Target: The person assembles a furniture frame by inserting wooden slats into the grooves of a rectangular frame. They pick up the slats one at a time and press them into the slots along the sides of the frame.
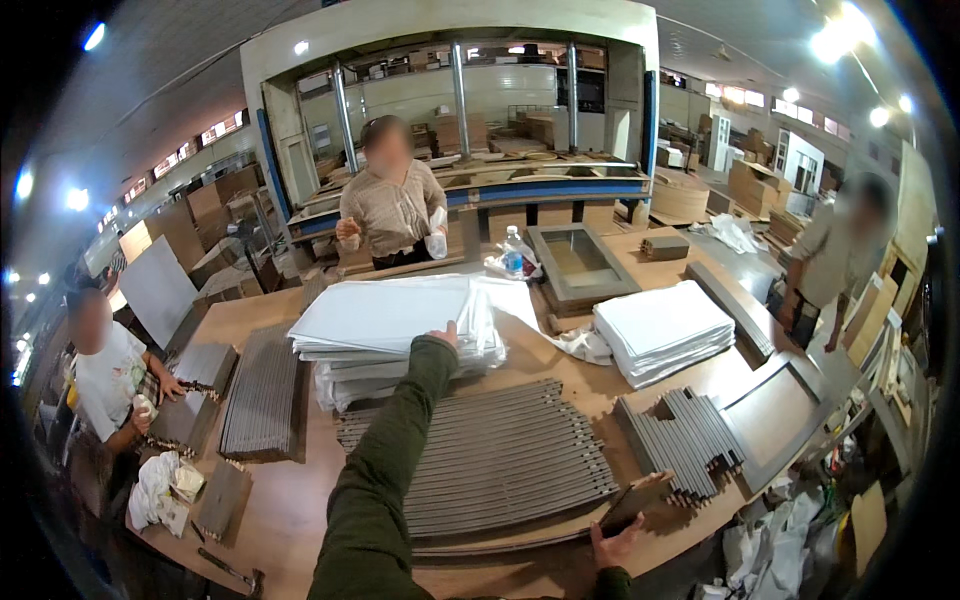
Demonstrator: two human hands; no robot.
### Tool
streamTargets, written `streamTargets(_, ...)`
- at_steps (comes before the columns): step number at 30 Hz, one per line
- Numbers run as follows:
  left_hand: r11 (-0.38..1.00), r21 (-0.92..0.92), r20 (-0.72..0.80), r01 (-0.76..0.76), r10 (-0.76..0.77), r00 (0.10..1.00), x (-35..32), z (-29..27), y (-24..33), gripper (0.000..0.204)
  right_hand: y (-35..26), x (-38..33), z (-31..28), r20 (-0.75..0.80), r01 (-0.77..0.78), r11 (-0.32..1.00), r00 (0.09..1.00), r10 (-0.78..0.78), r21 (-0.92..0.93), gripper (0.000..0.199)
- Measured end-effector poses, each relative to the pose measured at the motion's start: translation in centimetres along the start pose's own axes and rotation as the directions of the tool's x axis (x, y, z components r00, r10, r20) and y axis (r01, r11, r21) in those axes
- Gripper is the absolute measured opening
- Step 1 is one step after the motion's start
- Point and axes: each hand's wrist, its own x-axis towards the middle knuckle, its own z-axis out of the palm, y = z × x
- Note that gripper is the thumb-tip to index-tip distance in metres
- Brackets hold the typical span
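My left hand (440, 338) reaches forward to a tall stack of white sheets (385, 312), its fingers closed at the near right edge of the top white sheet. Some fingertips are hidden there. Low on the right, my right hand (613, 546) has its thumb and fingers around the corner of a grey-brown frame (638, 498) at the table's near edge. The frame's long near rail (500, 545) runs left and passes behind my left sleeve. Beyond it lies a wide row of grey-brown strips (500, 450), partly covered by my left arm.
More strips (680, 440) and a second white sheet stack (665, 330) lie right. A water bottle (513, 252) stands near a glazed frame (580, 262). A hammer (235, 572) lies near left. People stand at left, across the table (290, 560), and at right.
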Motion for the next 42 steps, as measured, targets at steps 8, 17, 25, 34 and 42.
streamTargets(8,0.990,0.123,-0.199,-0.067,0.091,0.976,-1.0,1.1,-1.8,0.050,-3.8,0.6,-2.6,0.099,-0.067,0.988,0.994,0.053,0.142,0.100)
streamTargets(17,0.854,0.491,-0.649,-0.172,0.490,0.581,-9.3,2.7,-9.8,0.046,-0.5,1.6,0.1,-0.071,0.065,0.997,0.995,-0.063,0.029,0.096)
streamTargets(25,0.981,0.110,-0.833,-0.157,0.177,0.523,-10.5,4.7,-10.8,0.049,2.1,3.0,2.0,-0.311,0.361,0.903,0.852,-0.421,-0.233,0.099)
streamTargets(34,-0.262,-0.757,-0.242,-0.599,-0.739,0.629,-9.0,12.1,-13.4,0.055,-0.4,1.6,0.1,-0.049,0.066,0.991,0.997,-0.061,0.116,0.095)
streamTargets(42,-0.672,-0.564,0.050,-0.480,-0.608,0.792,-10.1,8.4,-11.3,0.040,0.6,2.2,0.9,-0.083,0.152,0.970,0.987,-0.139,0.190,0.094)
